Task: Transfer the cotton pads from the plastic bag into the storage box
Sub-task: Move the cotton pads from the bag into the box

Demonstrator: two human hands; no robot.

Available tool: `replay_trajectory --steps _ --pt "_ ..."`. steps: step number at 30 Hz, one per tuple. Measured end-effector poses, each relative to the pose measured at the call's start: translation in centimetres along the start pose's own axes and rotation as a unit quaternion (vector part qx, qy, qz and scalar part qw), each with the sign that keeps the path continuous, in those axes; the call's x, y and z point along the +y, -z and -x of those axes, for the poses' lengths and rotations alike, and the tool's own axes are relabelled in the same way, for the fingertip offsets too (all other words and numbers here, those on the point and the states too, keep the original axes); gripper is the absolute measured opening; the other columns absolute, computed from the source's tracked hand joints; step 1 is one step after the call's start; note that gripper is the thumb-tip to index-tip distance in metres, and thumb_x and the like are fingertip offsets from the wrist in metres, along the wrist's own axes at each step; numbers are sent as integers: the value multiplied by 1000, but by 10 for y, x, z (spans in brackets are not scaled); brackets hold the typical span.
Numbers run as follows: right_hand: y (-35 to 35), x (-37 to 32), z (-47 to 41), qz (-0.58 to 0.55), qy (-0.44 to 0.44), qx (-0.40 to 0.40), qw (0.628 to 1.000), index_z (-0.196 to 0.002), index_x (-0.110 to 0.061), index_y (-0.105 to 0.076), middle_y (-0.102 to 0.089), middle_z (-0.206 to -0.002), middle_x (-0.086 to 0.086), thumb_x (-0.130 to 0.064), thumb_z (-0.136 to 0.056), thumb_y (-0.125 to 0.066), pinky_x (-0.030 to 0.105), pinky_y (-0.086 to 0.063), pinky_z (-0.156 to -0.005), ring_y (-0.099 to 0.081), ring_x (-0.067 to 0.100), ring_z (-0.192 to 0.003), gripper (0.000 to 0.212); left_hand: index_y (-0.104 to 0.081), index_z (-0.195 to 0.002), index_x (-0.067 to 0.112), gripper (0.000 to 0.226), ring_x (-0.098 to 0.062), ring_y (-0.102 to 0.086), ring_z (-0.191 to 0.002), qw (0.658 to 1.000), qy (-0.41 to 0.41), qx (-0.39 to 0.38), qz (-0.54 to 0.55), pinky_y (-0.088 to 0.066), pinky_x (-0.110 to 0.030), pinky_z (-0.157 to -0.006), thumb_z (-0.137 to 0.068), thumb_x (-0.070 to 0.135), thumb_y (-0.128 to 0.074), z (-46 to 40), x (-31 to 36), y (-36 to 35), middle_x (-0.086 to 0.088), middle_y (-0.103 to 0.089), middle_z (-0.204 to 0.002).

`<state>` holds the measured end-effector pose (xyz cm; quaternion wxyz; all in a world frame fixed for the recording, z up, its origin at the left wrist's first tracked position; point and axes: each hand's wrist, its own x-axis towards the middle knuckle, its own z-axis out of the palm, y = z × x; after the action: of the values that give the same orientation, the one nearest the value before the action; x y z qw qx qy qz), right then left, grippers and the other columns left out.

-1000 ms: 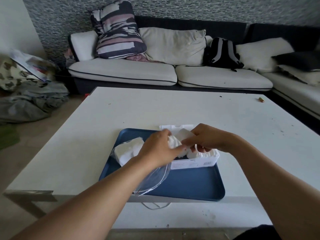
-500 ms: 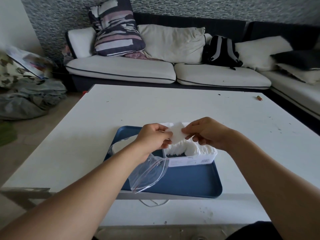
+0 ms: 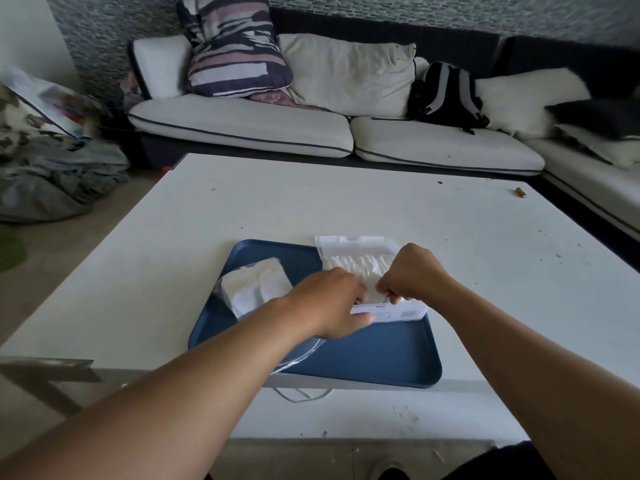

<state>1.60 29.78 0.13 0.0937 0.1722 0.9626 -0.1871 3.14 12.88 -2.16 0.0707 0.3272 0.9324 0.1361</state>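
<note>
Cotton pads [image 3: 256, 285] lay stacked in the plastic bag [image 3: 242, 296] on the tray's [image 3: 381, 358] left side, waiting their turn. Her left hand [image 3: 332, 306] and right hand [image 3: 415, 275], fingers curled, pinched pads at the storage box [image 3: 391, 311], apparently tucking them into its row.

Both hands are seen over the white storage box [image 3: 391, 311] on a blue tray [image 3: 381, 355]: the left hand [image 3: 332, 306] and right hand [image 3: 414, 275] are curled at upright cotton pads [image 3: 360, 265]; the plastic bag [image 3: 254, 287] lies just left, on a white surface [image 3: 311, 202]
</note>
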Motion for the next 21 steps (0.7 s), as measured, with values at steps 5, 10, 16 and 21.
replay_trajectory --steps 5,10,16,21 --pt "-7 6 0 16 15 15 1000 -54 -11 -67 -66 -46 -5 -18 -71 -75 23 -46 -49 -58 9 -44 20 -57 -131 29 48 -24 -60 -116 997 11 -82 8 -49 -39 -96 -96 59 -50 -4 12 -5 1 -65 -128" --pt "-13 9 -3 19 28 25 999 -51 -13 -53 -53 -34 -5 -22 -68 -72 23 -40 -47 -52 15 -42 27 -37 -154 26 69 -23 -45 -140 993 6 -117 -19 -38 -41 -112 -95 62 -48 -18 19 -9 4 -46 -155" --pt "-14 13 -6 77 38 9 996 -56 -12 -52 -57 -52 -1 -18 -67 -70 21 -32 -42 -50 15 -45 22 -34 -154 25 74 -23 -41 -143 992 17 -123 11 -36 -43 -114 -93 62 -53 -32 26 -18 4 -42 -157" --pt "13 16 1 -76 85 42 993 -72 -8 -73 -70 -58 -2 -25 -81 -73 23 -52 -50 -65 14 -51 20 -39 -150 18 75 -26 -48 -133 991 36 -127 16 -40 -42 -108 -92 62 -56 -35 29 -20 0 -46 -153"
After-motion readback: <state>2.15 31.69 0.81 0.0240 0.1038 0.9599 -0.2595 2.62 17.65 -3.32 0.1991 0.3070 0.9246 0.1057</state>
